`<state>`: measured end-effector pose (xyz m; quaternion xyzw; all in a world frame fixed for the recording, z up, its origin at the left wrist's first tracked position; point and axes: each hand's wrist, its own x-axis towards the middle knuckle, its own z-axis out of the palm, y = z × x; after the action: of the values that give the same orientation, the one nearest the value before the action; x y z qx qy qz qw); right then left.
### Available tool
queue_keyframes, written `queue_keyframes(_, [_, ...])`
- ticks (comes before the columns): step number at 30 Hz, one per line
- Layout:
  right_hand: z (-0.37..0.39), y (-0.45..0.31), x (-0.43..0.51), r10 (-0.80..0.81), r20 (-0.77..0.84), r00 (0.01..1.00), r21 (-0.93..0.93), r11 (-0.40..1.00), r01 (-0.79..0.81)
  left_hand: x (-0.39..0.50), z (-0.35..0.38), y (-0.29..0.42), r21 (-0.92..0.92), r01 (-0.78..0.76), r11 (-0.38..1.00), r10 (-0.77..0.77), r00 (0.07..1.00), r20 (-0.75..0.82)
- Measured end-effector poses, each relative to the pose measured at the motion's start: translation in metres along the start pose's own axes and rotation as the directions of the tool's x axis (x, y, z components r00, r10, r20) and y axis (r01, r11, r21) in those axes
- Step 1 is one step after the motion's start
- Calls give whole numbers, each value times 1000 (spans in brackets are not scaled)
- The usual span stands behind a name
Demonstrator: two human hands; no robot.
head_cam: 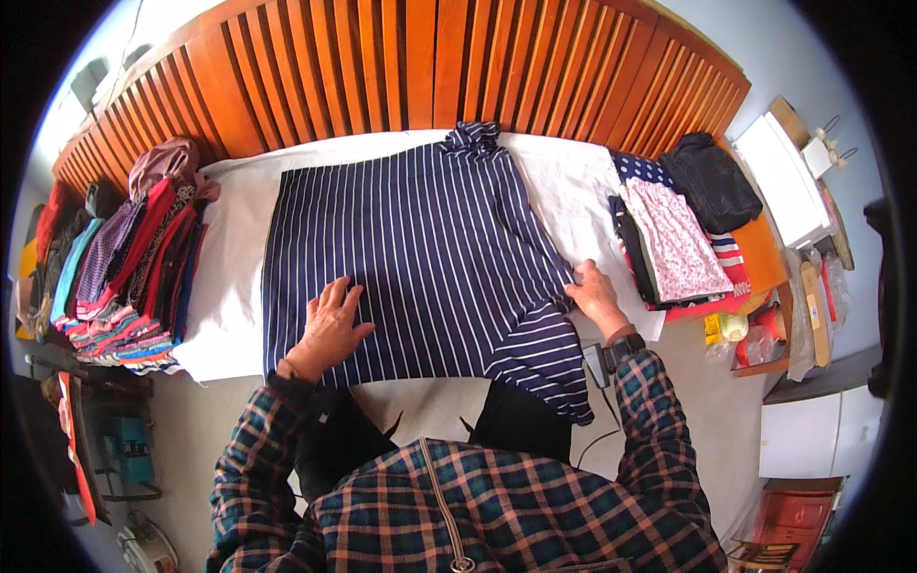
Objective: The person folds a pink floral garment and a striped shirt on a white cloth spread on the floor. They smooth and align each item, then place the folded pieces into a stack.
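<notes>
A navy shirt with white stripes (pixel 401 251) lies spread on a white sheet (pixel 226 265), its collar end towards the right. One short sleeve (pixel 548 358) hangs over the near edge, against my leg; the other is bunched at the far side. My left hand (pixel 333 329) rests flat on the shirt's lower left part, fingers spread, gripping nothing. At the right, my right hand (pixel 596 294) pinches the shirt's edge near the shoulder between thumb and fingers.
Stacked folded clothes (pixel 136 272) stand at the left. More folded garments (pixel 680 243) and a black cloth bundle (pixel 709 183) lie at the right. A slatted wooden headboard (pixel 430 64) bounds the far side. A cable (pixel 609 408) hangs near my right wrist.
</notes>
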<state>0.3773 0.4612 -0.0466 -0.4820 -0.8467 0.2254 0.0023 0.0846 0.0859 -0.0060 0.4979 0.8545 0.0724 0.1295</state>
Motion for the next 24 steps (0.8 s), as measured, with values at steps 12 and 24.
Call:
queue_keyframes(12, [-7, 20, -132, -186, -10, 983, 461, 871, 169, -114, -24, 3, 115, 60, 992, -60, 998, -2])
queue_keyframes(24, [-27, 8, -218, -153, 275, 949, 728, 678, -102, -120, -7, -9, 215, 57, 975, 17, 944, -329])
